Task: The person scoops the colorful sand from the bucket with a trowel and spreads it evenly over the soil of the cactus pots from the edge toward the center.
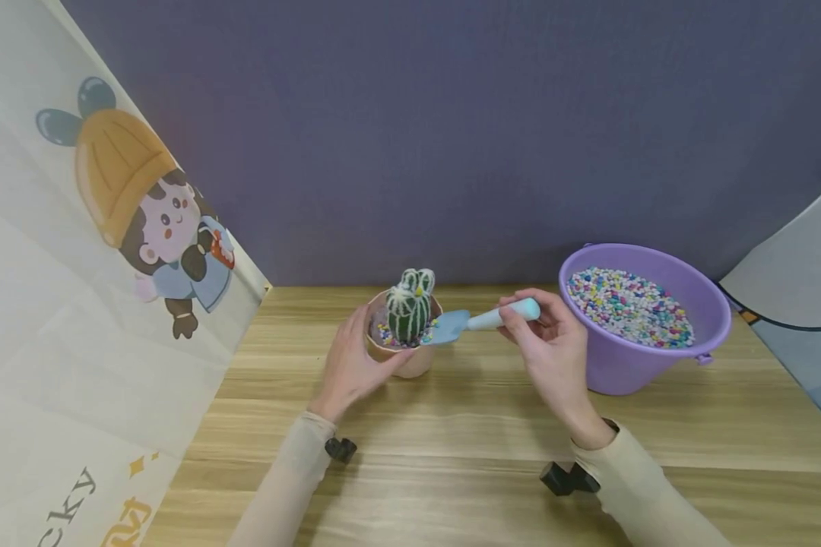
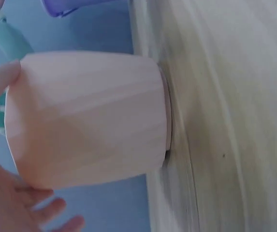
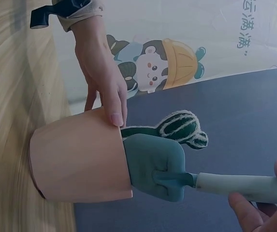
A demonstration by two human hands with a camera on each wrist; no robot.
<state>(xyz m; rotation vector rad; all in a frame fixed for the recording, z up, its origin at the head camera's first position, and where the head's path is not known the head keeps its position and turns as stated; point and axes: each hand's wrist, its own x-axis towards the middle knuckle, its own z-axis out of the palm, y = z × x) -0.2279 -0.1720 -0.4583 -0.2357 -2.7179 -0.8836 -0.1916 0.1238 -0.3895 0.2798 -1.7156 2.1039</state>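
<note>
A green cactus (image 1: pixel 407 311) with white fuzzy ribs stands in a pale pink flowerpot (image 1: pixel 413 366), with small colored pebbles (image 1: pixel 387 334) around its base. My left hand (image 1: pixel 357 365) holds the pot by its rim, thumb at the near side and fingers round the left. In the right hand (image 1: pixel 550 346) is the handle of a light blue trowel (image 1: pixel 479 320), pinched between thumb and fingers. The trowel's blade (image 3: pixel 157 166) tips over the pot's right rim beside the cactus, with a few pebbles at its tip.
A purple bucket (image 1: pixel 622 372) of multicolored pebbles (image 1: pixel 629 308) stands right of my right hand. Behind the wooden table (image 1: pixel 451 456) rises a dark blue panel (image 1: pixel 410 137). A white cloth with a cartoon figure (image 1: pixel 157 205) borders the left side.
</note>
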